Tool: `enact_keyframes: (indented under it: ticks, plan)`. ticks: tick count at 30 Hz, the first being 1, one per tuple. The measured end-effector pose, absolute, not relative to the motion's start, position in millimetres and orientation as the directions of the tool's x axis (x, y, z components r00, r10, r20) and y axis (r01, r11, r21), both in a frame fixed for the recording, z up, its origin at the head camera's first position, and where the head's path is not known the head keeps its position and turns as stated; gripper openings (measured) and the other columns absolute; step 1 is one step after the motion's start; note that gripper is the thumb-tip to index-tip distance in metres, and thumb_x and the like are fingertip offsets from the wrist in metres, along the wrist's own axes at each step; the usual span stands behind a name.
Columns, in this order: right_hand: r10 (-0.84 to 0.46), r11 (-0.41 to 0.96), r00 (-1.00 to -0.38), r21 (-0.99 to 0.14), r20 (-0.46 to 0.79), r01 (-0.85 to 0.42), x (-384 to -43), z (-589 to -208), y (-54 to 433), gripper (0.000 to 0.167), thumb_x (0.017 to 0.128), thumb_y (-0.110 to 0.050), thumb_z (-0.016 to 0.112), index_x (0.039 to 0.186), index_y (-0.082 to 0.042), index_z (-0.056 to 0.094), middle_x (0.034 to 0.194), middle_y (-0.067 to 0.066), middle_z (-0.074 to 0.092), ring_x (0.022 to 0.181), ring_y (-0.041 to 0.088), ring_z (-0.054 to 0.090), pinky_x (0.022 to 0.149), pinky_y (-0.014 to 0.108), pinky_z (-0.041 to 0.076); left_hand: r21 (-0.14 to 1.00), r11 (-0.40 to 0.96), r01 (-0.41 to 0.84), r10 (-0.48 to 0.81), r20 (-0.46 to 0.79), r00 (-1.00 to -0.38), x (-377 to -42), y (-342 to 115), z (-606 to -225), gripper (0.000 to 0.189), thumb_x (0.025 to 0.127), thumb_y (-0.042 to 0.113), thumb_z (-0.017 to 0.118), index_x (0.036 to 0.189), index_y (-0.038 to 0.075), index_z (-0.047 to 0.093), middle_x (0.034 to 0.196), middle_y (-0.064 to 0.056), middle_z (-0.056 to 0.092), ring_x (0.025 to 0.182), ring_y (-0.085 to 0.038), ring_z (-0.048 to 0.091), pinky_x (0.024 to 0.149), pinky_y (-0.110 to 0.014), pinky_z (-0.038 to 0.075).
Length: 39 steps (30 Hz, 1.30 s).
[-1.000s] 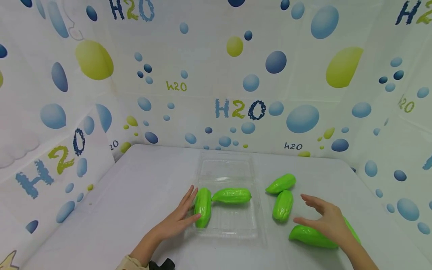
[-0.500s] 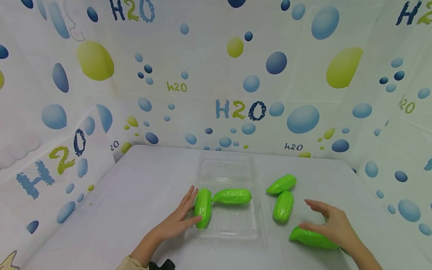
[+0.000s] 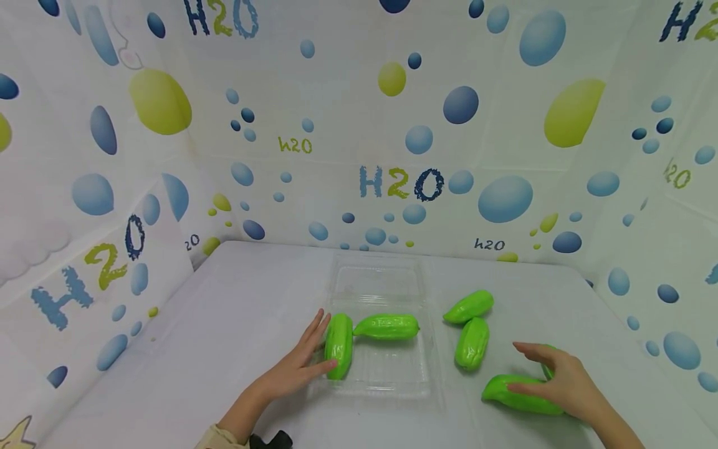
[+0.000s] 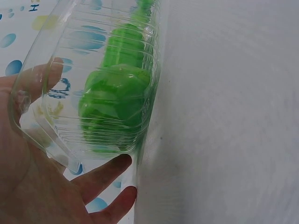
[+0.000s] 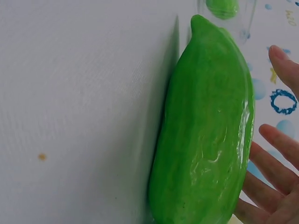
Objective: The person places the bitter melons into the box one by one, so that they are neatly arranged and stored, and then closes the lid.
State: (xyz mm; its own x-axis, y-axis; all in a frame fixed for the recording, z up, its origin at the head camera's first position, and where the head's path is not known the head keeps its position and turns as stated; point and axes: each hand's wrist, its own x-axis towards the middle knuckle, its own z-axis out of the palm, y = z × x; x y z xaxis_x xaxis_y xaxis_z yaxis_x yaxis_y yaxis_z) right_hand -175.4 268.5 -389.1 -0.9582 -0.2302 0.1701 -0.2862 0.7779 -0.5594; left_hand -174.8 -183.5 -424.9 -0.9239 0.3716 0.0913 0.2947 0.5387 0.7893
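A clear plastic clamshell container (image 3: 387,368) lies opened on the table with two glossy green gourd-shaped vegetables in it, one upright along the left side (image 3: 339,349) and one crosswise (image 3: 387,327). My left hand (image 3: 294,372) rests at the container's left wall, fingers extended; in the left wrist view the thumb (image 4: 53,77) shows through the clear plastic. Over at the right, my right hand (image 3: 566,383) hovers with spread fingers around a large green gourd-shaped vegetable (image 5: 201,121), holding nothing. Part of another green one (image 3: 548,371) shows behind that hand.
Two more green vegetables, a slanted one (image 3: 470,306) and an upright one (image 3: 472,343), touch each other right of the container. The container's lid (image 3: 376,277) lies back toward the patterned wall (image 3: 336,93). A dark object (image 3: 272,440) sits by the left sleeve.
My right hand has moved right and slightly down, over the nearest green vegetable at the right. The left hand and the container stay in place.
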Motion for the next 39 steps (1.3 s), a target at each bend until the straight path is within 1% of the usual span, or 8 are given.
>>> enact_keyframes:
  ticks: [13, 17, 20, 24, 28, 32, 36, 39]
  plan:
    - [-0.23, 0.783, -0.967, -0.569, 0.112, -0.252, -175, -395, 276, 0.072, 0.062, -0.039, 0.082, 0.12, -0.004, 0.059, 0.12, 0.025, 0.054, 0.103, 0.04, 0.055, 0.08, 0.052, 0.046, 0.785, 0.542, 0.3, 0.374, 0.094, -0.923, -175, -183, -425, 0.081, 0.091, 0.035, 0.055, 0.148, 0.02, 0.0, 0.152, -0.008, -0.01, 0.137, -0.032, -0.004, 0.101, -0.063, 0.014]
    - [-0.247, 0.783, -0.964, -0.565, 0.099, -0.259, -176, -396, 279, 0.071, 0.062, -0.04, 0.082, 0.119, -0.005, 0.06, 0.12, 0.024, 0.054, 0.102, 0.04, 0.056, 0.08, 0.052, 0.046, 0.784, 0.547, 0.294, 0.369, 0.09, -0.925, -175, -183, -425, 0.081, 0.09, 0.036, 0.055, 0.148, 0.02, 0.001, 0.153, -0.008, -0.009, 0.137, -0.032, -0.003, 0.1, -0.063, 0.015]
    - [-0.267, 0.784, -0.961, -0.564, 0.073, -0.261, -176, -398, 281, 0.069, 0.062, -0.04, 0.082, 0.118, -0.005, 0.06, 0.12, 0.026, 0.053, 0.1, 0.038, 0.058, 0.079, 0.049, 0.048, 0.787, 0.545, 0.289, 0.37, 0.084, -0.925, -175, -183, -424, 0.081, 0.091, 0.036, 0.055, 0.148, 0.02, 0.001, 0.153, -0.008, -0.009, 0.137, -0.032, -0.004, 0.1, -0.063, 0.014]
    - [-0.286, 0.767, -0.958, -0.593, 0.029, -0.247, -177, -401, 283, 0.068, 0.064, -0.038, 0.081, 0.118, -0.002, 0.06, 0.122, 0.027, 0.052, 0.098, 0.036, 0.06, 0.076, 0.039, 0.051, 0.788, 0.544, 0.287, 0.37, 0.082, -0.926, -175, -183, -423, 0.08, 0.091, 0.036, 0.055, 0.148, 0.02, 0.001, 0.153, -0.008, -0.009, 0.137, -0.031, -0.004, 0.1, -0.064, 0.014]
    - [-0.302, 0.75, -0.953, -0.614, 0.016, -0.247, -177, -402, 284, 0.067, 0.065, -0.037, 0.081, 0.118, -0.001, 0.059, 0.121, 0.024, 0.053, 0.097, 0.033, 0.061, 0.074, 0.031, 0.052, 0.788, 0.544, 0.289, 0.365, 0.087, -0.927, -175, -183, -422, 0.081, 0.09, 0.035, 0.055, 0.148, 0.02, 0.001, 0.153, -0.007, -0.009, 0.137, -0.031, -0.004, 0.101, -0.063, 0.014]
    - [-0.338, 0.752, -0.94, -0.59, 0.039, -0.294, -177, -403, 287, 0.065, 0.064, -0.038, 0.081, 0.115, -0.003, 0.061, 0.118, 0.022, 0.056, 0.094, 0.03, 0.062, 0.073, 0.025, 0.051, 0.793, 0.539, 0.285, 0.365, 0.085, -0.927, -175, -183, -423, 0.081, 0.09, 0.035, 0.056, 0.148, 0.02, 0.001, 0.153, -0.006, -0.009, 0.137, -0.031, -0.004, 0.101, -0.063, 0.014]
    - [-0.379, 0.759, -0.923, -0.55, 0.059, -0.347, -176, -404, 290, 0.065, 0.062, -0.038, 0.082, 0.113, -0.004, 0.063, 0.114, 0.018, 0.059, 0.092, 0.019, 0.063, 0.073, 0.023, 0.049, 0.795, 0.536, 0.284, 0.366, 0.084, -0.927, -174, -183, -423, 0.081, 0.09, 0.036, 0.056, 0.148, 0.02, 0.001, 0.153, -0.007, -0.009, 0.137, -0.031, -0.004, 0.101, -0.063, 0.013]
    - [-0.387, 0.779, -0.921, -0.52, 0.041, -0.351, -176, -404, 292, 0.063, 0.06, -0.039, 0.082, 0.111, -0.006, 0.064, 0.108, 0.01, 0.064, 0.091, 0.009, 0.06, 0.074, 0.024, 0.048, 0.796, 0.534, 0.284, 0.368, 0.084, -0.926, -174, -183, -424, 0.081, 0.09, 0.035, 0.055, 0.148, 0.019, 0.001, 0.153, -0.007, -0.009, 0.138, -0.03, -0.005, 0.101, -0.063, 0.013]
